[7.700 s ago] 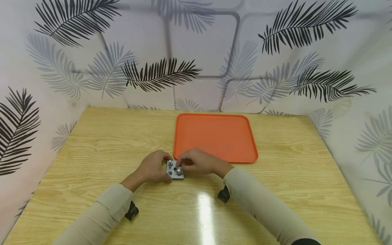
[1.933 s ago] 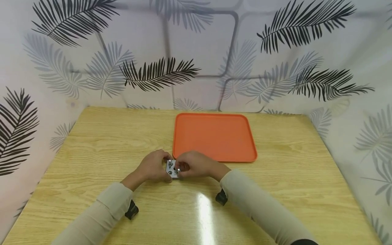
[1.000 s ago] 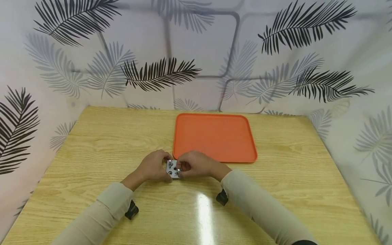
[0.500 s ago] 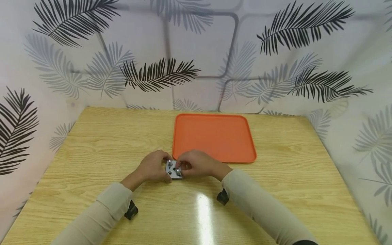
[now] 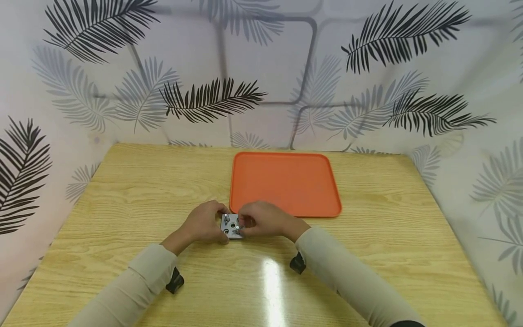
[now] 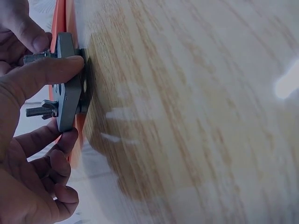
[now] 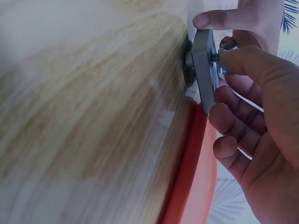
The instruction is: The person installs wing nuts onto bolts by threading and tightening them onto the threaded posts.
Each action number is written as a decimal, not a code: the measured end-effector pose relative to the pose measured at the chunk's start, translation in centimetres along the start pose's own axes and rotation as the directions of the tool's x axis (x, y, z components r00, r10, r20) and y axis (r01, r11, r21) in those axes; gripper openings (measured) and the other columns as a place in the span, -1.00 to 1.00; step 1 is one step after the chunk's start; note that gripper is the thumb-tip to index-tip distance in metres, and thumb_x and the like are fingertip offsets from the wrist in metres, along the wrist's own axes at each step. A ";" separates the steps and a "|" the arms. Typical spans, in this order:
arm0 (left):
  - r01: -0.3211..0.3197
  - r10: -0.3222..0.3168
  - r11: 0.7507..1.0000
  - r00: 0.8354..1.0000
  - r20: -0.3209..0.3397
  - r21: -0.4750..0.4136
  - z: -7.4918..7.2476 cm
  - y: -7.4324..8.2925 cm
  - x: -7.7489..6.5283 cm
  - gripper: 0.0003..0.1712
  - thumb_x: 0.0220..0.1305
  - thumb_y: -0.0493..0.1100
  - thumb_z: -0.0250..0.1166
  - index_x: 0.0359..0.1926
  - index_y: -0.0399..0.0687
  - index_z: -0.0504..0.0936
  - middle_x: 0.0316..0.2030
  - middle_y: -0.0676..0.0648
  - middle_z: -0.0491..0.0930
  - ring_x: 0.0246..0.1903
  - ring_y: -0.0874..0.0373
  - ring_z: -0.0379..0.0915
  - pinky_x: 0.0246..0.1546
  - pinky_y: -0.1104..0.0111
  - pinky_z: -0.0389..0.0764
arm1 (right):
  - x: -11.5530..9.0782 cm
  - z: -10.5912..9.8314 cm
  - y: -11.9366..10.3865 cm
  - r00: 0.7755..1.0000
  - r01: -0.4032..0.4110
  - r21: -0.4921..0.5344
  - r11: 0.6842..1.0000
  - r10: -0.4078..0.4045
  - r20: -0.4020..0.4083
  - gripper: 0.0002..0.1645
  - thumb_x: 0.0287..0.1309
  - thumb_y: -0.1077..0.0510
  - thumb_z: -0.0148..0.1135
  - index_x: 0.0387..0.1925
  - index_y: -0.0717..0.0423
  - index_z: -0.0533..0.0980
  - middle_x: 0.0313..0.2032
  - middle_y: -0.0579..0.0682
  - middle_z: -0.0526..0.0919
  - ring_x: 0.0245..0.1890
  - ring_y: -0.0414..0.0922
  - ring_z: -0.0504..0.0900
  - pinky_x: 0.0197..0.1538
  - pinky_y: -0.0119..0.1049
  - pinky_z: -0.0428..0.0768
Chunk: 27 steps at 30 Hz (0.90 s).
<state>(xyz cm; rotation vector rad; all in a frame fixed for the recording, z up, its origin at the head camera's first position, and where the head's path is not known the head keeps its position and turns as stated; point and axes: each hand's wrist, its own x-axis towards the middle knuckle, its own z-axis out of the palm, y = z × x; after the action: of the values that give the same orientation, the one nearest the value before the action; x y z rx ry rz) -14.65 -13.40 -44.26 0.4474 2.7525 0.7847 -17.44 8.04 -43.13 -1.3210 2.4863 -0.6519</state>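
Note:
A small grey metal plate point(image 5: 229, 225) with round holes stands raised on bolt heads, close over the table. My left hand point(image 5: 205, 222) grips it by the edges, with the thumb point(image 6: 65, 67) on the near edge and fingers at the far one. Two threaded bolts stick up from it. One bolt point(image 6: 33, 112) carries a wing nut point(image 6: 48, 108) low against the plate. On the other bolt point(image 6: 35, 57), my right hand point(image 5: 265, 219) pinches a second wing nut point(image 7: 228, 45) between thumb and index finger. Its other fingers curl loosely beside the plate.
An orange tray point(image 5: 286, 181) lies just behind the plate and hands on the wooden table point(image 5: 163, 177). A leaf-patterned backdrop point(image 5: 261, 59) rises at the table's back and sides. Each wrist bears a black camera point(image 5: 175, 281).
My right fingers have shifted slightly around the wing nut, and the plate's middle hole shows more clearly. Left hand, plate and tray have stayed in place.

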 end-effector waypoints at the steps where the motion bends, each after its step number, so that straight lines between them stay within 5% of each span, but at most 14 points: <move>1: 0.002 -0.002 1.000 1.000 -0.001 0.000 0.0 0.0 0.0 -0.34 -0.34 -0.11 0.66 -0.07 -0.13 0.69 -0.20 -0.05 0.61 -0.26 0.12 0.45 -0.16 0.23 0.54 | 0.0 -0.1 0.1 1.000 0.001 0.014 1.000 -0.001 -0.005 -0.89 0.11 0.11 0.34 -0.34 0.04 0.58 -0.40 -0.09 0.62 -0.42 -0.29 0.46 -0.32 -0.50 0.42; 7: 0.004 -0.004 1.000 1.000 -0.001 -0.001 0.0 -0.3 0.1 -0.33 -0.35 -0.11 0.67 -0.07 -0.12 0.68 -0.21 -0.04 0.60 -0.28 0.14 0.43 -0.19 0.25 0.53 | 0.1 -0.2 0.6 0.999 0.027 0.041 0.999 -0.026 -0.035 -0.85 0.13 0.24 0.22 -0.24 0.08 0.62 -0.35 -0.08 0.64 -0.38 -0.24 0.52 -0.26 -0.49 0.46; 15: 0.001 -0.001 1.000 1.000 0.003 -0.005 0.0 -0.3 0.1 -0.33 -0.33 -0.10 0.66 -0.06 -0.11 0.68 -0.20 -0.05 0.60 -0.24 0.11 0.47 -0.20 0.22 0.55 | 0.5 0.1 0.2 0.999 0.027 -0.003 1.000 -0.027 0.019 -0.76 0.17 0.15 0.34 -0.10 0.06 0.64 -0.26 -0.06 0.67 -0.32 -0.24 0.55 -0.21 -0.46 0.50; 27: 0.009 -0.009 1.000 1.000 0.009 -0.015 0.1 -0.3 0.0 -0.35 -0.34 -0.13 0.66 -0.08 -0.10 0.68 -0.20 -0.04 0.60 -0.26 0.13 0.45 -0.21 0.24 0.53 | -0.1 0.2 -0.1 1.000 -0.005 -0.048 0.999 0.005 0.005 -0.88 0.12 0.04 0.35 -0.35 -0.03 0.59 -0.36 -0.15 0.61 -0.41 -0.31 0.45 -0.29 -0.48 0.44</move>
<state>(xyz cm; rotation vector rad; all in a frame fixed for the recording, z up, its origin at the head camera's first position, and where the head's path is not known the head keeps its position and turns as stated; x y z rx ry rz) -14.70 -13.54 -44.54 0.4339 2.7369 0.7989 -17.24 8.03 -43.20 -1.3313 2.5152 -0.5899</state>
